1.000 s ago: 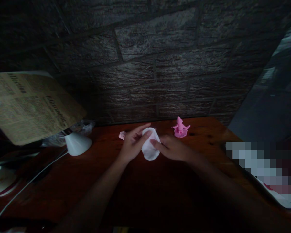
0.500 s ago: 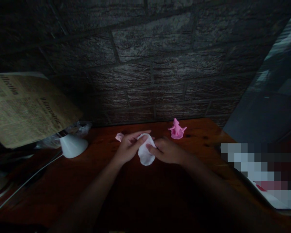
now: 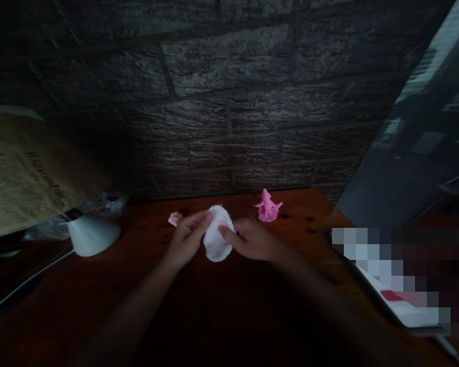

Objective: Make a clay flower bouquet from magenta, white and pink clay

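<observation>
A thin, flat oval of white modelling clay [image 3: 216, 244] with ragged edges is held up over the table in front of me. My left hand [image 3: 188, 235] pinches its left edge, thumb on the near face. From the right, my right hand [image 3: 252, 238] grips it too, with the thumb pressed on its face and the other fingers behind, partly hidden. A small pale pink lump [image 3: 175, 218] lies just behind my left hand. Beyond my right hand stands a pink clay figure [image 3: 267, 206] with a pointed top and spread arms on a ragged round base.
On the left of the wooden table [image 3: 309, 255], a lamp with a white base [image 3: 92, 235] and a newsprint-patterned shade [image 3: 34, 168] trails a cord. Clear plastic [image 3: 105, 204] lies behind it. A partly blurred-out white device [image 3: 413, 311] sits at right. The brick-patterned wall [image 3: 229, 102] rises behind.
My view has turned a little to the right, so everything sits further left. The left thumb has drawn back to the clay's edge, showing more of its face; both hands keep hold.
</observation>
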Demonstrator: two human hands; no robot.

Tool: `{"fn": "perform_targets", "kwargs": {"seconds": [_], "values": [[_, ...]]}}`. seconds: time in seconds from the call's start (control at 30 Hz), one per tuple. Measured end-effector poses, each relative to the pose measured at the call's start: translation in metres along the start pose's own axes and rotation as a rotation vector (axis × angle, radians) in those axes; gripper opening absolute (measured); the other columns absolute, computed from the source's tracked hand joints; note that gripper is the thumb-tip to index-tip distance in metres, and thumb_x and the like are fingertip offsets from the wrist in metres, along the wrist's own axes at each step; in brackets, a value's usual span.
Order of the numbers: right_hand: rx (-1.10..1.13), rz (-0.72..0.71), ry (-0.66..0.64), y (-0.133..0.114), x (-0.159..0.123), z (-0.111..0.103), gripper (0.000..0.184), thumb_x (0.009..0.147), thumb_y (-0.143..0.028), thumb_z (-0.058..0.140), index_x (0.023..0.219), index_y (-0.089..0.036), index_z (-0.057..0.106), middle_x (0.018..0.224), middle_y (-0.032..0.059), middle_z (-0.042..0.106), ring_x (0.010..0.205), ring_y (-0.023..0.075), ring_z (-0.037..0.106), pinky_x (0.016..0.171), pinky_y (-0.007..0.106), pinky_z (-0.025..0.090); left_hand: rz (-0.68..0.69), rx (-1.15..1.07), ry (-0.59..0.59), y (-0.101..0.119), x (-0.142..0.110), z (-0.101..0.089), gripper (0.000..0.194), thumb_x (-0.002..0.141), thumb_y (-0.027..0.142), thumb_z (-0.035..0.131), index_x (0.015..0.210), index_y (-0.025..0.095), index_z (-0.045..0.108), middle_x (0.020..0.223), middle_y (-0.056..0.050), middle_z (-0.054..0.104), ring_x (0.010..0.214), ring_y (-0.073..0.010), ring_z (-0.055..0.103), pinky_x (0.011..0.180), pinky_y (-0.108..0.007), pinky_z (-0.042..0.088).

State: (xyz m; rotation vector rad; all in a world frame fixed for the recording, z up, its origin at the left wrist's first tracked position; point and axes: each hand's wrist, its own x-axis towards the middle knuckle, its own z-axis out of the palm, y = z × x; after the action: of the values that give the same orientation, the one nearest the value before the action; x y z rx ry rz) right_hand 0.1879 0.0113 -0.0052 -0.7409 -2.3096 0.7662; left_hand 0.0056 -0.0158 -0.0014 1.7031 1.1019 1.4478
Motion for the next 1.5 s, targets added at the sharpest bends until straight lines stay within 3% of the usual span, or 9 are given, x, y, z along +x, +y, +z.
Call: {"fn": "perform_targets", "kwargs": {"seconds": [0.13, 0.23, 0.37, 0.5, 0.67, 0.87, 1.0, 1.23, 1.5], "values": [[-0.027, 0.000, 0.124, 0.000, 0.000, -0.003, 0.052, 0.102, -0.040, 0.037, 0.066, -0.015, 0.063, 0.061, 0.0038, 0.064, 0.057, 0.0118, 0.058, 0.057, 0.025, 0.039, 0.139, 0.229, 0.025, 0.000, 0.000, -0.001, 0.037, 0.086, 0.044, 0.068, 0.057, 0.021, 0.072, 0.048, 0.002, 0.061, 0.046, -0.0117, 0.052, 0.044, -0.022, 0.045], [-0.119, 0.007, 0.091, -0.003, 0.000, -0.004, 0.051, 0.105, -0.038, 0.035, 0.073, -0.014, 0.067, 0.069, 0.0077, 0.070, 0.061, 0.0135, 0.062, 0.062, 0.027, 0.041, 0.198, 0.337, 0.088, -0.003, -0.004, -0.001, 0.026, 0.086, 0.037, 0.068, 0.068, 0.021, 0.077, 0.052, 0.003, 0.063, 0.048, -0.0112, 0.051, 0.049, -0.023, 0.045], [-0.227, 0.028, 0.071, -0.005, 0.001, -0.004, 0.051, 0.106, -0.041, 0.036, 0.079, -0.014, 0.069, 0.072, 0.0078, 0.072, 0.062, 0.0139, 0.063, 0.061, 0.028, 0.039, 0.212, 0.431, 0.151, -0.008, -0.008, -0.003, 0.026, 0.089, 0.036, 0.065, 0.073, 0.022, 0.078, 0.056, 0.002, 0.064, 0.050, -0.0109, 0.050, 0.050, -0.023, 0.042], [-0.244, 0.042, 0.040, -0.002, 0.001, -0.003, 0.051, 0.107, -0.042, 0.037, 0.081, -0.013, 0.071, 0.073, 0.0081, 0.073, 0.064, 0.0147, 0.064, 0.059, 0.027, 0.037, 0.169, 0.425, 0.159, -0.013, -0.006, -0.006, 0.020, 0.086, 0.039, 0.069, 0.081, 0.023, 0.080, 0.064, 0.001, 0.069, 0.056, -0.0129, 0.056, 0.057, -0.025, 0.047], [-0.318, 0.009, -0.032, -0.001, 0.002, -0.001, 0.049, 0.107, -0.034, 0.037, 0.078, -0.013, 0.071, 0.073, 0.0080, 0.074, 0.062, 0.0134, 0.062, 0.059, 0.027, 0.035, 0.175, 0.447, 0.203, -0.015, -0.006, -0.006, 0.030, 0.085, 0.040, 0.071, 0.061, 0.022, 0.073, 0.053, 0.004, 0.059, 0.052, -0.0116, 0.049, 0.054, -0.025, 0.046], [-0.229, 0.032, 0.052, 0.005, 0.001, 0.004, 0.053, 0.106, -0.044, 0.042, 0.072, -0.014, 0.069, 0.065, 0.0057, 0.070, 0.059, 0.0126, 0.061, 0.055, 0.026, 0.032, 0.165, 0.401, 0.217, -0.015, -0.007, 0.001, 0.019, 0.085, 0.037, 0.071, 0.076, 0.022, 0.079, 0.065, 0.003, 0.073, 0.054, -0.0122, 0.059, 0.054, -0.024, 0.049], [-0.219, 0.047, 0.065, 0.007, 0.002, 0.006, 0.052, 0.107, -0.040, 0.040, 0.075, -0.013, 0.071, 0.069, 0.0064, 0.071, 0.060, 0.0121, 0.061, 0.058, 0.026, 0.035, 0.173, 0.337, 0.230, -0.015, -0.006, 0.000, 0.014, 0.082, 0.037, 0.075, 0.087, 0.026, 0.081, 0.076, 0.001, 0.078, 0.061, -0.0146, 0.066, 0.061, -0.027, 0.052], [-0.237, 0.037, -0.017, 0.003, 0.004, 0.007, 0.050, 0.107, -0.038, 0.041, 0.075, -0.012, 0.070, 0.069, 0.0062, 0.070, 0.061, 0.0120, 0.060, 0.059, 0.025, 0.034, 0.107, 0.320, 0.285, -0.017, -0.005, -0.005, 0.012, 0.081, 0.039, 0.077, 0.085, 0.028, 0.082, 0.069, 0.002, 0.077, 0.055, -0.0139, 0.060, 0.059, -0.029, 0.050], [-0.309, 0.073, -0.004, 0.004, 0.004, 0.008, 0.050, 0.107, -0.040, 0.042, 0.076, -0.012, 0.071, 0.073, 0.0074, 0.072, 0.063, 0.0130, 0.061, 0.059, 0.026, 0.033, 0.085, 0.246, 0.256, -0.020, -0.004, -0.004, 0.016, 0.084, 0.038, 0.075, 0.095, 0.028, 0.081, 0.083, 0.000, 0.080, 0.067, -0.0168, 0.070, 0.070, -0.030, 0.056]]}}
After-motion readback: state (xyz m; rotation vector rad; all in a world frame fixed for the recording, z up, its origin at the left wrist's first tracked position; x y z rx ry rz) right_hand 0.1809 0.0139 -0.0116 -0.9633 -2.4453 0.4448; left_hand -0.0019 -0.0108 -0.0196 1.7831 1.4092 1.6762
